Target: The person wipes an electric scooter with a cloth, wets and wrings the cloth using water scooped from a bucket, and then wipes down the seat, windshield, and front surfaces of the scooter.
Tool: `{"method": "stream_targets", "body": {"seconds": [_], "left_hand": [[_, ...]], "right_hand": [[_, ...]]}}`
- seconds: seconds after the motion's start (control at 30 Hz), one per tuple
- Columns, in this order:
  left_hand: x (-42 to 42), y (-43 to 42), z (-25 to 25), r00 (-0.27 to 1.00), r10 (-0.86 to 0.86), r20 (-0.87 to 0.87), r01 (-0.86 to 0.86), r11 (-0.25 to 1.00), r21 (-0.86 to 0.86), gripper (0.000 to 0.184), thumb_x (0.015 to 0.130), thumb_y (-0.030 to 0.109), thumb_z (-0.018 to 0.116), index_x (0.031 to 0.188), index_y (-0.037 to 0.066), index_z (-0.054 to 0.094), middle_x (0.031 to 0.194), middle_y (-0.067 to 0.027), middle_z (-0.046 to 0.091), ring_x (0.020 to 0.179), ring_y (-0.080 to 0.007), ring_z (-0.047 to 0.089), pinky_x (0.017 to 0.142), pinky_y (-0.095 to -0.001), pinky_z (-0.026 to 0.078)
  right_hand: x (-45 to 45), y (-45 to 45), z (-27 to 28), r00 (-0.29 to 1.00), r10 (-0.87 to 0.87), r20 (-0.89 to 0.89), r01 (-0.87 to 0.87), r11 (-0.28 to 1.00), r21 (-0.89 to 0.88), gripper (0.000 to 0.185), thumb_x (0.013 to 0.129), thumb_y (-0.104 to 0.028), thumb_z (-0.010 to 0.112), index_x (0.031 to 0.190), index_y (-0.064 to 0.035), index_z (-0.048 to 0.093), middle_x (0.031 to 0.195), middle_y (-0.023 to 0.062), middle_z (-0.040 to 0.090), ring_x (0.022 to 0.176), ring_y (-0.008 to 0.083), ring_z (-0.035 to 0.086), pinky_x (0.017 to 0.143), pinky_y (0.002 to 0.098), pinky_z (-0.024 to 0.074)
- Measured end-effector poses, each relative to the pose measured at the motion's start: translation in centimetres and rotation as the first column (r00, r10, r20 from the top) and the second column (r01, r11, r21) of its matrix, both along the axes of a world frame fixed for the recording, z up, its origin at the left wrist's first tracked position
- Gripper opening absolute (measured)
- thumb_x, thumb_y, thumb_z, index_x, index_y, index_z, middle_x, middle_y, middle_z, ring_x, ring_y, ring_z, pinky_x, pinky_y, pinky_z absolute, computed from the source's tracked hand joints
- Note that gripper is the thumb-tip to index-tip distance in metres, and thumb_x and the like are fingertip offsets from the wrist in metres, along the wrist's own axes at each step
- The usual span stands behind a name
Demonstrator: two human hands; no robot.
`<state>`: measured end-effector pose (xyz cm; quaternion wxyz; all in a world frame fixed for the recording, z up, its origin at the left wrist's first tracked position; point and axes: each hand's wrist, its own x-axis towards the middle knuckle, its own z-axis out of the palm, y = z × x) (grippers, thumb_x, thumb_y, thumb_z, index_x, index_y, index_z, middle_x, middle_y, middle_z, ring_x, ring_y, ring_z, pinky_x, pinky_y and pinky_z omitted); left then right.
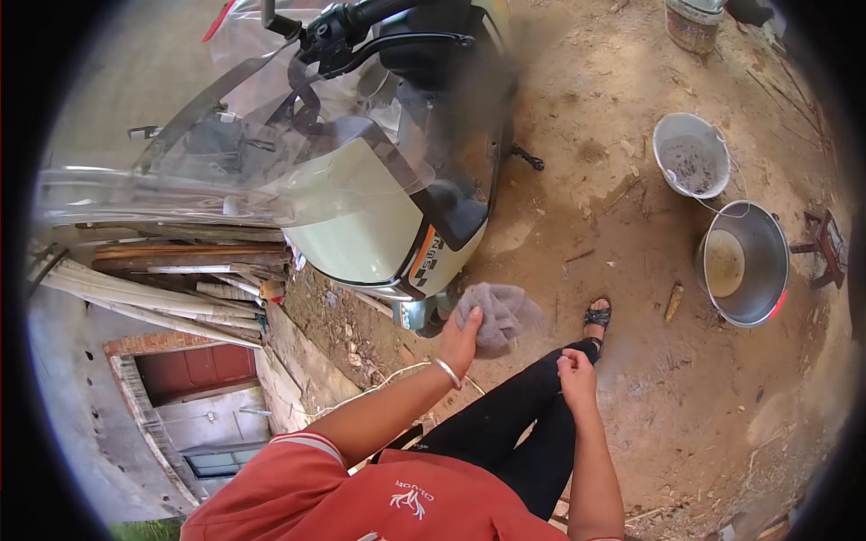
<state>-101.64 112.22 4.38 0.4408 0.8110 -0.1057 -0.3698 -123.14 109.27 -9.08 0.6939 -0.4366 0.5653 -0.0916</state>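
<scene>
My left hand (462, 338) is closed on a greyish-brown cloth (501, 317), bunched up, with a loose end hanging to the right. The cloth is close to the front end of a pale cream scooter (354, 212), just below its front panel with the orange and black stripe. My right hand (577, 368) is curled in a loose fist over my dark trouser leg, and nothing shows in it. Above the scooter's front stretches a clear plastic windshield (171, 194), and its handlebar (397, 45) is near the top of the view.
On the dirt ground to the right are a white bucket (690, 155) with murky water and a metal bucket (767, 270) holding some liquid. Beside them is a small wooden stool (825, 251). Wood planks and poles (194, 270) lie stacked at left. Another bucket (692, 25) is at top right.
</scene>
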Motion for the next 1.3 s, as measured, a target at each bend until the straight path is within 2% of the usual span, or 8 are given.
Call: {"method": "stream_targets", "body": {"seconds": [0.13, 0.3, 0.47, 0.63, 0.73, 0.9, 1.07, 1.3], "left_hand": [[6.2, -7.1, 7.4, 0.254, -0.475, 0.843, 0.426, 0.837, 0.344, 0.054, 0.080, 0.013, 0.067, 0.130, 0.006, 0.048, 0.127, -0.0174, 0.051, 0.114, -0.0358, 0.049, 0.099, -0.0416, 0.037], [12.4, -11.4, 10.7, -0.321, -0.824, 0.467, -0.068, 0.512, 0.856, 0.051, 0.079, 0.009, 0.054, 0.130, 0.012, 0.051, 0.140, -0.0053, 0.044, 0.129, -0.0346, 0.036, 0.102, -0.0497, 0.029], [9.8, -6.1, 4.8, 0.184, -0.942, 0.282, 0.332, 0.329, 0.884, 0.042, 0.086, 0.020, 0.053, 0.127, 0.010, 0.051, 0.129, -0.0101, 0.053, 0.126, -0.0297, 0.045, 0.103, -0.0438, 0.034], [-2.8, -4.2, -1.4, 0.997, -0.062, 0.035, 0.042, 0.904, 0.425, 0.044, 0.093, 0.029, 0.056, 0.128, 0.002, 0.051, 0.115, -0.0089, 0.064, 0.106, -0.0197, 0.059, 0.094, -0.0318, 0.044], [-10.6, -11.0, 1.5, 0.819, 0.227, -0.527, -0.004, 0.921, 0.390, 0.054, 0.096, 0.042, 0.050, 0.136, 0.005, 0.045, 0.136, -0.0098, 0.048, 0.121, -0.0179, 0.047, 0.099, -0.0358, 0.040], [-11.6, -10.9, 1.4, 0.919, -0.069, -0.387, 0.197, 0.933, 0.301, 0.056, 0.095, 0.046, 0.049, 0.135, 0.008, 0.044, 0.134, -0.0119, 0.047, 0.123, -0.0248, 0.046, 0.099, -0.0393, 0.040], [-14.2, -5.5, -1.0, 0.715, -0.644, -0.271, 0.586, 0.342, 0.734, 0.063, 0.087, 0.039, 0.059, 0.137, 0.008, 0.039, 0.135, -0.0227, 0.042, 0.124, -0.0391, 0.042, 0.106, -0.0424, 0.035], [-13.4, -2.9, -0.4, 0.682, -0.667, -0.299, 0.682, 0.433, 0.589, 0.052, 0.087, 0.030, 0.059, 0.133, 0.009, 0.044, 0.128, -0.0198, 0.050, 0.120, -0.0360, 0.048, 0.102, -0.0417, 0.039]], "right_hand": [[-1.2, -3.0, -3.7, 0.995, 0.085, -0.048, -0.086, 0.996, -0.027, 0.023, 0.086, -0.015, 0.059, 0.103, -0.0004, 0.062, 0.082, 0.0089, 0.066, 0.072, 0.0174, 0.063, 0.067, 0.0302, 0.0501], [-1.5, -5.6, -5.8, 0.987, 0.152, -0.043, -0.154, 0.986, -0.059, 0.022, 0.087, -0.014, 0.058, 0.104, -0.0004, 0.061, 0.076, 0.0025, 0.061, 0.063, 0.0106, 0.057, 0.059, 0.0252, 0.0478], [-2.4, -7.4, -5.0, 0.980, 0.185, 0.079, -0.190, 0.979, 0.067, 0.024, 0.087, -0.015, 0.059, 0.105, -0.0002, 0.061, 0.082, 0.0063, 0.064, 0.071, 0.0140, 0.061, 0.066, 0.0271, 0.0494], [-0.9, -10.7, 2.7, 0.893, 0.260, 0.368, -0.351, 0.914, 0.205, 0.051, 0.091, -0.024, 0.059, 0.134, -0.0019, 0.044, 0.114, 0.0166, 0.060, 0.098, 0.0211, 0.061, 0.086, 0.0321, 0.0486], [-0.7, -12.1, 3.6, 0.802, 0.251, 0.542, -0.352, 0.932, 0.091, 0.056, 0.094, -0.030, 0.053, 0.139, -0.0016, 0.036, 0.126, 0.0192, 0.053, 0.113, 0.0251, 0.054, 0.096, 0.0336, 0.0426], [-0.3, -18.2, -0.9, 0.855, -0.197, 0.479, -0.211, 0.713, 0.669, 0.058, 0.094, -0.029, 0.051, 0.140, 0.0023, 0.033, 0.132, 0.0185, 0.049, 0.119, 0.0230, 0.050, 0.101, 0.0316, 0.0379], [11.4, -25.2, 4.4, 0.756, 0.189, 0.627, -0.284, 0.957, 0.054, 0.042, 0.092, -0.028, 0.054, 0.121, 0.0021, 0.056, 0.118, 0.0141, 0.060, 0.110, 0.0222, 0.056, 0.095, 0.0321, 0.0412], [33.2, -29.8, 22.6, 0.310, 0.616, 0.724, 0.153, 0.719, -0.677, 0.038, 0.085, -0.027, 0.054, 0.114, -0.0034, 0.061, 0.111, 0.0115, 0.064, 0.107, 0.0324, 0.056, 0.096, 0.0380, 0.0413]]}}
